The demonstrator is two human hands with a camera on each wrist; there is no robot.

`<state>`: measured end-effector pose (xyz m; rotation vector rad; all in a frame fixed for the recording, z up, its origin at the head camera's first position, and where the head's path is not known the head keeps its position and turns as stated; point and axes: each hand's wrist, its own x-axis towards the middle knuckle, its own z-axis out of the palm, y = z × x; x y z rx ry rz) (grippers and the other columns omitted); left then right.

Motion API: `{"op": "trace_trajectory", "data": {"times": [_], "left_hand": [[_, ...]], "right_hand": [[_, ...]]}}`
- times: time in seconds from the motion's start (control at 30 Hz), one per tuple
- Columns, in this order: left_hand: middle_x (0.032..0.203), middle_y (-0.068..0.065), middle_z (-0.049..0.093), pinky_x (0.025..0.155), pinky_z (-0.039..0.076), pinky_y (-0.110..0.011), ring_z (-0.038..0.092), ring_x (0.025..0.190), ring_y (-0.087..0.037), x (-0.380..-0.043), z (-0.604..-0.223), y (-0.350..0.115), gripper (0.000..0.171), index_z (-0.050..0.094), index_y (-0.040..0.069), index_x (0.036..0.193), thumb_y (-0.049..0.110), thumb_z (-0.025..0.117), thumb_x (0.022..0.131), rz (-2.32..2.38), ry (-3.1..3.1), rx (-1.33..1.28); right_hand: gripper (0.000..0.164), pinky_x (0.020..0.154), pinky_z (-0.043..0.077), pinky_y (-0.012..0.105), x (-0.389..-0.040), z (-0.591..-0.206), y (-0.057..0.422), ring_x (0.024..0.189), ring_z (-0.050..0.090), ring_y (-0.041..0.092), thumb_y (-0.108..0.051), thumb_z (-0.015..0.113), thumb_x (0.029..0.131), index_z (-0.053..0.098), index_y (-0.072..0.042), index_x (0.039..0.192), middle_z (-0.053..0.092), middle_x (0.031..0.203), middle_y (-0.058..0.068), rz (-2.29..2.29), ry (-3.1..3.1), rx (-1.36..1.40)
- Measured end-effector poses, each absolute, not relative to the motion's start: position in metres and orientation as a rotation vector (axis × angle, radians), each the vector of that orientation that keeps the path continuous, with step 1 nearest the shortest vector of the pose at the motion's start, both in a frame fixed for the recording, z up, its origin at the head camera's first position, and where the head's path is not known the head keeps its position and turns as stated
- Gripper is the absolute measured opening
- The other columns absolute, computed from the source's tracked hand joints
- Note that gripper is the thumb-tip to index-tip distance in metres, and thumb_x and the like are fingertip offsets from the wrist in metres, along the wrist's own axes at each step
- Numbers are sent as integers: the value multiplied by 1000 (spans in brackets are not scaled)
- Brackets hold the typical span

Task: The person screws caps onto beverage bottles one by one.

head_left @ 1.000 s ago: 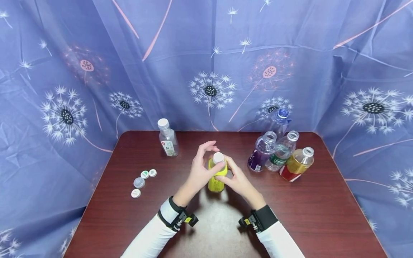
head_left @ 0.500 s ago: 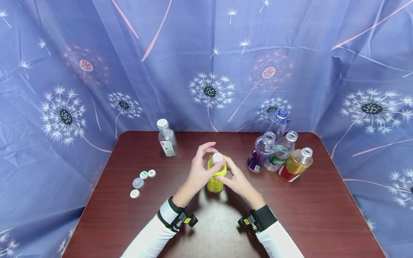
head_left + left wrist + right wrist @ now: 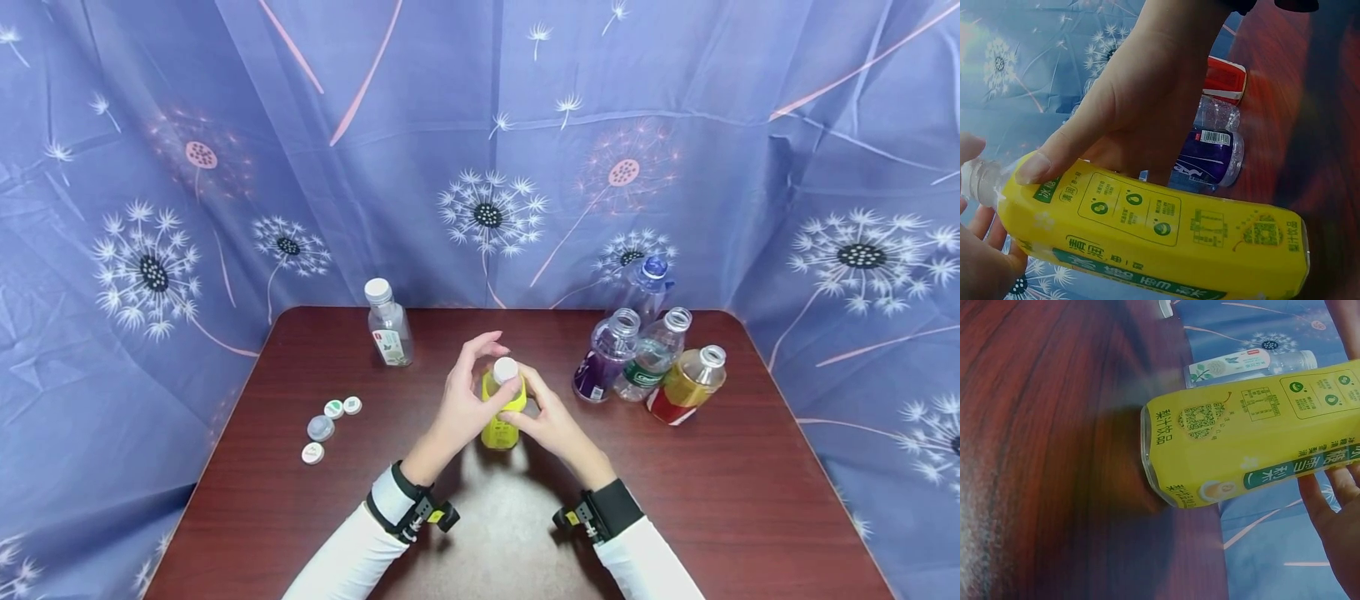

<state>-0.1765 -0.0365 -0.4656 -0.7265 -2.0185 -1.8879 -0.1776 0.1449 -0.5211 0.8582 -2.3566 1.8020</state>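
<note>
A drink bottle with a yellow label [image 3: 500, 433] and a white cap [image 3: 506, 369] stands upright at the middle of the table. My right hand [image 3: 553, 423] grips it around the shoulder, thumb laid on the label near the neck in the left wrist view. Bent around the cap is my left hand [image 3: 467, 397], thumb on the near side and fingers on the far side; their exact contact is partly hidden. The green band on the label [image 3: 1291, 470] faces away from me, and the bottle's clear neck [image 3: 986, 182] shows in the left wrist view.
Back left stands a clear bottle with a white cap [image 3: 389, 333]. Several loose caps [image 3: 321, 428] lie at the left. Grouped at the right are uncapped bottles: purple-labelled [image 3: 595, 371], green-labelled [image 3: 645, 367], yellow-and-red [image 3: 678, 396], and a bluish one [image 3: 641, 287] behind. A patterned curtain [image 3: 420, 150] borders the table.
</note>
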Motion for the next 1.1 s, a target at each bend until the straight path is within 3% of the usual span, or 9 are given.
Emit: {"op": "trace_trajectory", "data": {"times": [0.1,0.43,0.67,0.8,1.1], "left_hand": [[120,-19,64,105,51,-35,62,114,-25,-176,-466,-36,69,49,5,145,-4,81,85,-1882,-2028,-699],[122,-21,66,107,50,-39,62,116,-29,-175,-466,-36,68,50,4,144,-7,80,85,-1938,-2008,-700],[121,-30,66,108,49,-44,62,116,-39,-171,-459,-33,65,47,-8,142,-17,75,84,-1927,-2006,-705],[121,-32,62,107,50,-42,59,118,-37,-165,-448,-32,61,48,-12,138,-18,74,83,-1925,-1997,-706],[118,-32,62,107,51,-38,60,114,-40,-161,-439,-32,57,49,-13,134,-19,73,84,-1931,-1943,-732]], "right_hand": [[71,103,47,32,-177,-521,145,124,56,13,0,77,91,45,-10,153,59,145,10,1802,-2365,858],[73,103,47,31,-176,-522,144,122,56,11,4,77,89,44,-8,153,60,145,12,1819,-2367,837],[74,102,47,29,-175,-519,143,120,56,10,10,75,87,42,1,152,57,145,21,1809,-2388,809],[70,102,47,29,-167,-501,141,118,56,9,10,74,87,42,6,149,58,142,25,1832,-2382,818],[68,100,47,28,-162,-485,140,116,56,6,11,74,87,43,8,147,59,139,27,1822,-2357,849]]}}
